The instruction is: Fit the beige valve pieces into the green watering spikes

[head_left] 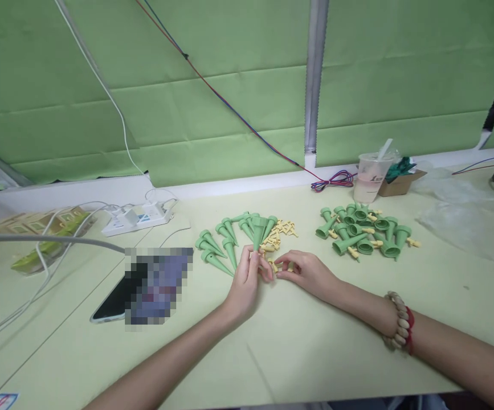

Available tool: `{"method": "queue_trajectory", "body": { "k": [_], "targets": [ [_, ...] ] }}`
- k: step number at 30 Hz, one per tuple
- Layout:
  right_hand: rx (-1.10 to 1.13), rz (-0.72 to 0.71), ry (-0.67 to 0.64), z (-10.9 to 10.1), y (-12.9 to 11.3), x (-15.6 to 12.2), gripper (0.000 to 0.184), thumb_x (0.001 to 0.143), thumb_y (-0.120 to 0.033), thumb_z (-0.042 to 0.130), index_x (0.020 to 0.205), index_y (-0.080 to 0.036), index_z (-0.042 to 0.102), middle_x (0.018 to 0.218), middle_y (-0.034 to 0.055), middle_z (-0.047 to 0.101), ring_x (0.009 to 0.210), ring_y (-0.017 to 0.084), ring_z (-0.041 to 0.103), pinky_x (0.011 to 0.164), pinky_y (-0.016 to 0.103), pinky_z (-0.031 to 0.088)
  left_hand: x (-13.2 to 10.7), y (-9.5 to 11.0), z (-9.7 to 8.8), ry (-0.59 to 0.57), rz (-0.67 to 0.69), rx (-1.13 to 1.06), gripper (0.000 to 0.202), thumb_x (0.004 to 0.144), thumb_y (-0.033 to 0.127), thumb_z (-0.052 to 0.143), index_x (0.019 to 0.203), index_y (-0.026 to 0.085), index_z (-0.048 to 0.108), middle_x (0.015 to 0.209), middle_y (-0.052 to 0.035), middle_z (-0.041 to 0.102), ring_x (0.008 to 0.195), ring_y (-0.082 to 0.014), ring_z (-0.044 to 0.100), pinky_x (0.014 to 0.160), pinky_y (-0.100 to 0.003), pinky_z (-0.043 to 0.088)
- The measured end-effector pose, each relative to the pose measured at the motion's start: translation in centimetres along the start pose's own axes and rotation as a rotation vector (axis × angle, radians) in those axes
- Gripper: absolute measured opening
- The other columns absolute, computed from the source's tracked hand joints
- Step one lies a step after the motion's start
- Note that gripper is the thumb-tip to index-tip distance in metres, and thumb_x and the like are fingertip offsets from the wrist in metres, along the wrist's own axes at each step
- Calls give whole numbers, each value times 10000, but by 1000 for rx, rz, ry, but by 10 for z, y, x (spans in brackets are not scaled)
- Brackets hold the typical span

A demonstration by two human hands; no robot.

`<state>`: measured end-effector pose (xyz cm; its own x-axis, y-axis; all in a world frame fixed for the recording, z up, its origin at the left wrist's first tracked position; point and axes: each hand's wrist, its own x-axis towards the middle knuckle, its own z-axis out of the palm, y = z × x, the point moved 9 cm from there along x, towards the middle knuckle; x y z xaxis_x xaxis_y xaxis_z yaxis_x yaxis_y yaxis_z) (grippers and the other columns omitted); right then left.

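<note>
My left hand [249,279] is closed around the narrow end of a green plastic cone spike [260,230], its wide end pointing up and away from me. Right beside it, my right hand [309,273] pinches at a small yellow plastic piece [274,266], partly hidden by the fingers. Behind the hands lies a pile of small yellow pieces [285,229]. Several more green cone spikes [212,259] fan out to the left, tips toward me. On the right, a heap of green spikes [360,230] is mixed with yellow fittings [352,252].
A phone [114,299], partly pixelated, lies at left. Behind it are a white power strip [138,219] with cables and a green-yellow packet [50,245]. A plastic drink cup [370,179], a small cardboard box [403,183] and clear plastic bags [460,222] stand at back right.
</note>
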<state>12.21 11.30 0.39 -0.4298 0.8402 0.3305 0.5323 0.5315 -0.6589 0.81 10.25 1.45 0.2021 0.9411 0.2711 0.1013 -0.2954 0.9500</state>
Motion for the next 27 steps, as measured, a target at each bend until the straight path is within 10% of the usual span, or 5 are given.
{"method": "queue_trajectory", "body": {
  "k": [14,21,27],
  "targets": [
    [484,181,64,-5,33,12,278,747,-297,588,977,-145,627,962,75,642,630,112,586,484,239,528,6,-14,-24,168,-60,-41,382,850,590,270,766,225,347,547,45,485,486,-113,454,427,-217,349],
    [243,54,139,-15,33,19,301,783,-388,525,930,-146,626,915,93,578,798,187,576,373,211,451,4,-3,-19,176,72,83,362,897,499,257,713,213,382,514,44,447,448,-106,393,496,-253,336],
    [-29,-24,186,-16,22,19,283,858,-357,437,794,-144,612,753,47,631,701,150,568,687,286,469,3,9,-21,215,160,222,388,909,452,247,646,208,395,474,44,410,498,-128,421,598,-273,361]
  ]
}}
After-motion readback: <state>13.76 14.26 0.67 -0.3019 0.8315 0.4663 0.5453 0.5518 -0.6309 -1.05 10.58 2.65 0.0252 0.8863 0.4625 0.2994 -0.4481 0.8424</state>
